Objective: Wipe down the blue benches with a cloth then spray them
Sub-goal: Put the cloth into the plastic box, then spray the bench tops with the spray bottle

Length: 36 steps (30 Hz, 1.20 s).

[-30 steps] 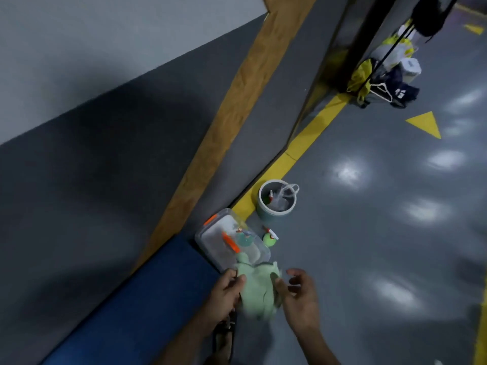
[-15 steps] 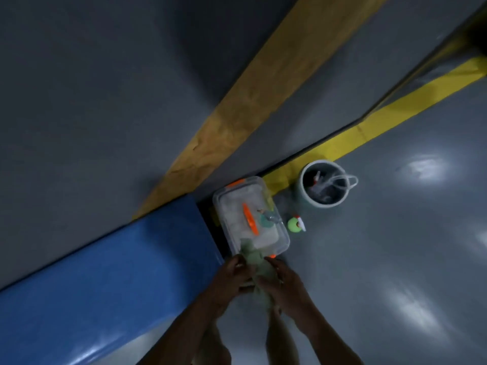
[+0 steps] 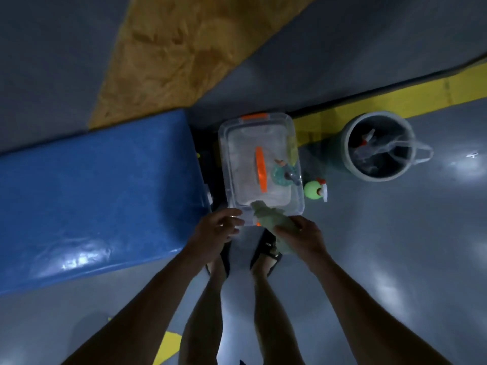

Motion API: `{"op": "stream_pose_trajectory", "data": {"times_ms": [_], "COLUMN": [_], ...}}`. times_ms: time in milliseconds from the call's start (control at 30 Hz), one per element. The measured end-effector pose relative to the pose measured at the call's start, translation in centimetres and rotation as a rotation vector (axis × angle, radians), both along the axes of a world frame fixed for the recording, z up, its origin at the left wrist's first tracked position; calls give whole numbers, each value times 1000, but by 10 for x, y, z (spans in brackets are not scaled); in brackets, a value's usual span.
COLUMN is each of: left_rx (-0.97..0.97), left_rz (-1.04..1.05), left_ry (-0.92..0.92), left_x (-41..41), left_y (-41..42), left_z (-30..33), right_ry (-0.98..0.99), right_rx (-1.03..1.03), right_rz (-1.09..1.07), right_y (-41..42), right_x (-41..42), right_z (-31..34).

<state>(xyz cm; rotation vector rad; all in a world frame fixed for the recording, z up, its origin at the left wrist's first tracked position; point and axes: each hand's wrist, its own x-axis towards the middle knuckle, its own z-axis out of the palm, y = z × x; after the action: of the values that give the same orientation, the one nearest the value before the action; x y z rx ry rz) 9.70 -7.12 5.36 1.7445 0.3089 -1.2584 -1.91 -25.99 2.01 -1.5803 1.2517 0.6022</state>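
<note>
A blue padded bench [image 3: 100, 196] fills the left side. Beside its right end stands a clear plastic box [image 3: 261, 164] with an orange handle on the lid. A pale green cloth [image 3: 274, 219] lies over the box's near edge, and my right hand [image 3: 303, 235] grips it. My left hand [image 3: 218, 227] is at the box's near left corner, fingers loosely curled; I cannot tell whether it holds the rim. A teal spray bottle [image 3: 283, 173] stands on the lid. A green spray bottle [image 3: 315, 189] stands on the floor right of the box.
A grey bucket [image 3: 350, 159] with bottles and a plastic bag stands at the right by a yellow floor line [image 3: 395, 101]. A wooden board [image 3: 189, 48] lies against the grey wall behind. My feet in sandals [image 3: 266, 248] stand just below the box.
The view has tilted down and closer onto the box and bench. My hands went from holding the cloth together to parting: the right keeps the cloth, the left is at the box corner.
</note>
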Motion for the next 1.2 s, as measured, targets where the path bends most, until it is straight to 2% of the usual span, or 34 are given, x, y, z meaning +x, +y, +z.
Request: {"op": "stream_pose_trajectory", "data": {"times_ms": [233, 300, 400, 500, 567, 667, 767, 867, 1033, 1200], "left_rx": [-11, -21, -46, -77, -83, -82, -89, -103, -140, -193], "left_rz": [-68, -61, -44, -74, -75, -80, -54, -31, -40, -267], "left_ry": [-41, -50, -78, -108, -124, -147, -168, -203, -325, -468], "left_x": [-1, -2, 0, 3, 5, 7, 10, 17, 39, 55], "left_y": [18, 18, 13, 9, 6, 5, 5, 4, -9, -27], "left_z": [-38, -41, -41, -41, -41, -41, -31, -10, 57, 163], "right_ry": [-67, -5, 60, -105, -156, -142, -168, -245, -586, -761], "right_rx": [78, -44, -263, -494, -566, -572, -565, -549, -358, -174], "right_rz": [68, 105, -31, -97, -12, 304, 392, 404, 410, 424], "right_y": [4, 0, -12, -30, -41, -52, -59, -58, -36, -8], "right_x": [22, 29, 42, 56, 66, 75, 77, 74, 62, 58], "right_z": [-65, -78, -91, -100, -104, -115, -116, -88, 23, 159]}}
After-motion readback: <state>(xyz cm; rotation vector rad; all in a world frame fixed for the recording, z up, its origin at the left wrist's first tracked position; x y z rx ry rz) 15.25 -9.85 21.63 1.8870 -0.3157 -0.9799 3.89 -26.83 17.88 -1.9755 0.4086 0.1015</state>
